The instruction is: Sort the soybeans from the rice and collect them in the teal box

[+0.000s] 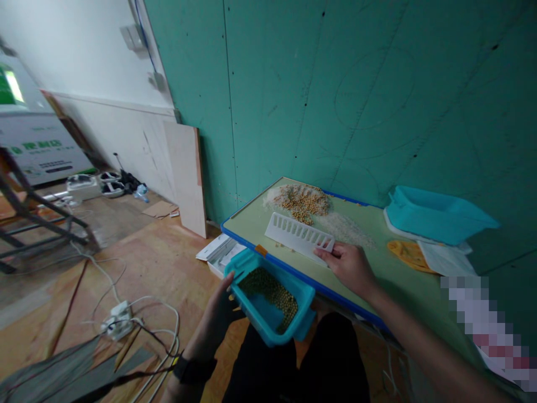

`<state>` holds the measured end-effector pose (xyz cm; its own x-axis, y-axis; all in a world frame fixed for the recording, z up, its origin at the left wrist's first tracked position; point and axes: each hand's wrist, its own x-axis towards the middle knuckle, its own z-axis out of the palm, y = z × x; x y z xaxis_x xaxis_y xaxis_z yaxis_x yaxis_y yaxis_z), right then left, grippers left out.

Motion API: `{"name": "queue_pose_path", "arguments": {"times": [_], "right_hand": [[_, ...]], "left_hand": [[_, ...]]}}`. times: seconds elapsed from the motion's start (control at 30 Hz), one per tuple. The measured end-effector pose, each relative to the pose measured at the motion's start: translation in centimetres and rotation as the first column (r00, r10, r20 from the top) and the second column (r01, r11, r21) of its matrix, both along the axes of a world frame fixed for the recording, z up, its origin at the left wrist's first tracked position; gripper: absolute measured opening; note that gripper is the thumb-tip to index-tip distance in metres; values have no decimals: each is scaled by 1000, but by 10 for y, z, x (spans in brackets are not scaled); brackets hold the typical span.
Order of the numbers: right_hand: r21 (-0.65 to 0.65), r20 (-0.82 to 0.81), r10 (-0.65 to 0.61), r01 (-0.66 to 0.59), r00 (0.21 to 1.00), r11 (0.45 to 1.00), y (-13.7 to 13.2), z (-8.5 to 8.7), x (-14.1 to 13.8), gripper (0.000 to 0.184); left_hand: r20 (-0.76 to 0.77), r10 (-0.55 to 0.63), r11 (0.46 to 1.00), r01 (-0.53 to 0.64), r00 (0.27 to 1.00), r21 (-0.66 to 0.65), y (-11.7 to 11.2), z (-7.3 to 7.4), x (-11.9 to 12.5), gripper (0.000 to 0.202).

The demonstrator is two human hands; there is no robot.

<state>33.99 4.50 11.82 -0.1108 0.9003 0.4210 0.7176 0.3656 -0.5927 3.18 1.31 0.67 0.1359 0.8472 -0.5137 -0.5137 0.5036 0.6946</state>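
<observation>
My left hand (218,316) is wrapped round the side of a blue plastic bin (293,330) that holds yellowish beans. It keeps the bin just below the table's blue front edge, above my lap. My right hand (350,266) rests on the green table (251,224) and pinches the right end of a white slotted plastic sieve (298,235). Beyond the sieve lies a heap of beans mixed with white rice (302,201), and a streak of rice trails off to its right.
At the table's right stand a blue bin on a white lid (436,215), an orange mat (409,253) and white sheets. A green wall backs the table. On the wooden floor to the left are a power strip with cables (117,320), boards and a metal frame.
</observation>
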Motion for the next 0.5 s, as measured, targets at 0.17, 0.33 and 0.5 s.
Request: {"name": "queue_pose_path", "arguments": {"times": [0.17, 0.33, 0.5], "right_hand": [[3, -24, 2, -2, 1000, 1000, -6, 0, -2, 22], [38, -18, 11, -10, 1000, 999, -11, 1, -5, 20], [24, -10, 25, -25, 1000, 999, -15, 3, -7, 19]], "left_hand": [[4, 7, 1000, -7, 1000, 22, -1, 2, 3, 61], [-1, -13, 1000, 13, 1000, 7, 1, 1, 5, 64], [-6, -19, 1000, 19, 1000, 4, 0, 2, 6, 67]]}}
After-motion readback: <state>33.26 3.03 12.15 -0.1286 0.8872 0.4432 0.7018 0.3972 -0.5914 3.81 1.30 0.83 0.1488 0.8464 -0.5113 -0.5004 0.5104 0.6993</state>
